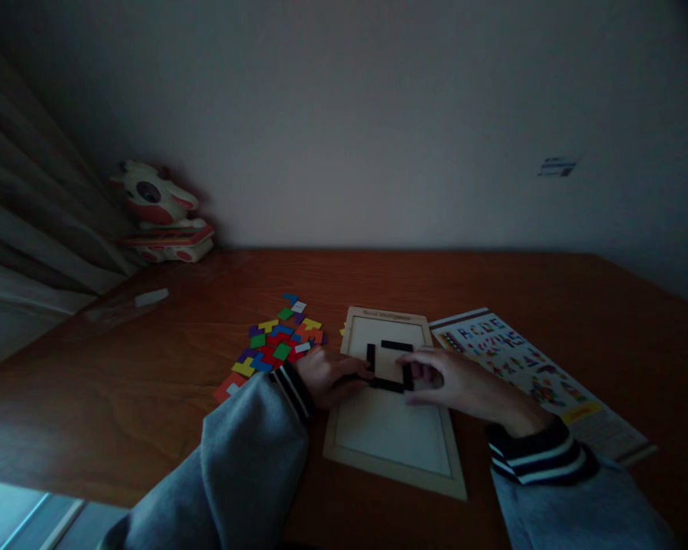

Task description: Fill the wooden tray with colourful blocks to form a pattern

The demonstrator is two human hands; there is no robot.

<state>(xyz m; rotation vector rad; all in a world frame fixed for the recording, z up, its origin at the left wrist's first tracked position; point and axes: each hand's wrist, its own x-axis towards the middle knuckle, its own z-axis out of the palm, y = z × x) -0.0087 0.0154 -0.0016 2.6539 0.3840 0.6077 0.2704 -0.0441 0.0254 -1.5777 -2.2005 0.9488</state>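
A wooden puzzle board [393,481] with a pale inside lies in front of me. Black straight bars form a rough square on it: a top bar [397,345], a left bar [371,354], a bottom bar [387,385] and a right bar [407,376]. My left hand [329,378] is closed, with fingertips at the lower end of the left bar, by the corner with the bottom bar. My right hand [444,378] has thumb and fingers around the right bar. A small gap shows between the left and top bars.
A heap of coloured flat puzzle pieces [280,336] lies left of the board. A printed pattern sheet [550,386] lies to the right. At the back left stand a cow-shaped toy [154,202] and, nearer, a small white object [151,297] by the curtain [28,198].
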